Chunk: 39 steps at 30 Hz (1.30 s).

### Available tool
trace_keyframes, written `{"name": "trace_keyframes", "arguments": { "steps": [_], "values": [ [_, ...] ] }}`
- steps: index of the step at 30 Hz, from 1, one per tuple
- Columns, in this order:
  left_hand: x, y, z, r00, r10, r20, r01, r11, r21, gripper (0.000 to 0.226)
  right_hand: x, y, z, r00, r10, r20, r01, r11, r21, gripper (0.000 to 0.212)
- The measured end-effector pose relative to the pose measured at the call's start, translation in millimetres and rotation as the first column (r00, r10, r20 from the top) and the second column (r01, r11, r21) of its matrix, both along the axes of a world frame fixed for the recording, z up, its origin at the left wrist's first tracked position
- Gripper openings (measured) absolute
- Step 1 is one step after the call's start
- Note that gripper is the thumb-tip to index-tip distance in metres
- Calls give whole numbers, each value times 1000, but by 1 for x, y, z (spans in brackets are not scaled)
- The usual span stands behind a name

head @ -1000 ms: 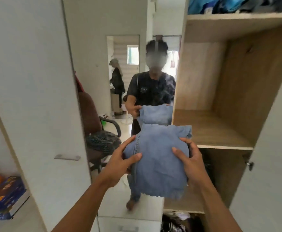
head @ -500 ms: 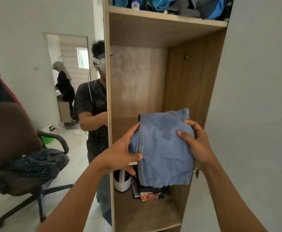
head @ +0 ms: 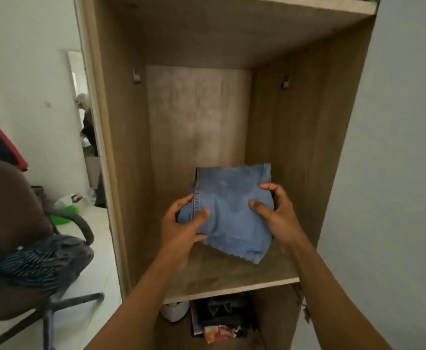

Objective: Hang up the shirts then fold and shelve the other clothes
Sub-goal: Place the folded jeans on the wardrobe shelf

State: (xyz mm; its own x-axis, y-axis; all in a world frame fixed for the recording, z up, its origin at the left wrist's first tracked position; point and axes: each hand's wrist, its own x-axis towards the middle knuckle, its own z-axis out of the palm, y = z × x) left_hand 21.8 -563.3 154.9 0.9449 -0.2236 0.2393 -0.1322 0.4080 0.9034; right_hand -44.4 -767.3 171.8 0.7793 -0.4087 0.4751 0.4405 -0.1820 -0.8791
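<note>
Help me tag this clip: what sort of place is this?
Probably a bedroom, at an open wooden wardrobe: the left hand and right hand hold folded denim over its shelf, with clothes heaped on an office chair.

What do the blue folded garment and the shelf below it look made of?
The garment is likely denim, faded light blue, matte; a stitched seam runs down its left side, lower edge frayed. The shelf is probably laminated board, wood-grain print, dull finish; its pale banded front edge hints at it, though solid wood is possible.
</note>
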Motion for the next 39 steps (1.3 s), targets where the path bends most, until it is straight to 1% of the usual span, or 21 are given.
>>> {"name": "trace_keyframes", "arguments": {
  "steps": [5, 8, 11, 13, 16, 17, 19, 21, 22, 23, 24, 25, 26, 27, 28, 29, 31, 33, 34, 36, 39],
  "values": [
    [52, -29, -13, 936, 330, -125, -331, 943, 7, 34, 76, -18, -15, 999, 32, -17, -33, 996, -81, 40],
    [88, -48, -12, 897, 411, -161, -419, 908, -21, 31, 116, -30, -13, 999, 38, 13, -37, 995, -97, 36],
    [128, -65, -14, 881, 437, -178, -450, 893, -34, 32, 158, -46, -14, 998, -11, 55, 16, 996, -88, 27],
    [155, -71, -22, 870, 438, -224, -449, 893, 2, 39, 189, -56, -26, 999, -28, 21, 29, 997, -73, 31],
    [185, -74, -56, 866, 342, -365, -331, 939, 95, 80, 220, -62, -59, 990, -13, -140, 10, 1000, -22, 30],
    [191, -74, -69, 860, 320, -398, -301, 947, 112, 82, 226, -62, -71, 978, 5, -211, -8, 1000, -10, 27],
    [192, -74, -75, 839, 335, -429, -298, 942, 153, 66, 236, -63, -86, 955, 37, -295, -33, 999, 19, 22],
    [197, -73, -75, 847, 394, -357, -313, 912, 264, 52, 246, -66, -90, 941, 60, -334, -51, 998, 37, 21],
    [199, -71, -73, 857, 432, -282, -320, 874, 366, 48, 250, -66, -91, 932, 60, -356, -54, 998, 27, 21],
    [202, -69, -70, 867, 467, -173, -327, 796, 509, 50, 252, -66, -91, 925, 50, -377, -52, 999, 6, 21],
    [204, -67, -66, 879, 476, -33, -339, 672, 658, 57, 254, -65, -92, 922, 25, -387, -40, 999, -29, 22],
    [205, -65, -61, 875, 460, 149, -399, 513, 760, 66, 255, -63, -92, 924, -23, -381, -14, 995, -94, 23],
    [208, -64, -58, 857, 397, 328, -483, 398, 780, 72, 258, -61, -92, 929, -106, -355, 37, 980, -195, 26],
    [212, -66, -56, 825, 307, 474, -561, 347, 751, 77, 259, -56, -90, 924, -224, -309, 107, 930, -353, 32],
    [221, -68, -57, 802, 201, 563, -597, 322, 735, 80, 260, -51, -88, 912, -331, -241, 157, 826, -541, 42],
    [230, -71, -62, 794, 95, 600, -599, 293, 746, 82, 258, -44, -84, 909, -377, -181, 166, 723, -671, 51],
    [243, -74, -73, 826, -65, 560, -535, 227, 814, 87, 254, -29, -81, 913, -358, -197, 50, 576, -816, 65],
    [250, -74, -86, 840, -102, 532, -504, 213, 837, 90, 253, -23, -89, 887, -401, -229, -30, 444, -896, 87],
    [253, -76, -90, 847, -91, 524, -496, 222, 839, 91, 255, -24, -93, 872, -429, -234, -45, 407, -912, 92],
    [260, -80, -92, 857, -59, 511, -482, 258, 838, 94, 263, -29, -94, 857, -443, -262, -59, 422, -905, 88],
    [270, -87, -88, 862, -50, 505, -477, 259, 840, 93, 283, -35, -97, 825, -440, -353, -126, 466, -876, 58]
  ]
}}
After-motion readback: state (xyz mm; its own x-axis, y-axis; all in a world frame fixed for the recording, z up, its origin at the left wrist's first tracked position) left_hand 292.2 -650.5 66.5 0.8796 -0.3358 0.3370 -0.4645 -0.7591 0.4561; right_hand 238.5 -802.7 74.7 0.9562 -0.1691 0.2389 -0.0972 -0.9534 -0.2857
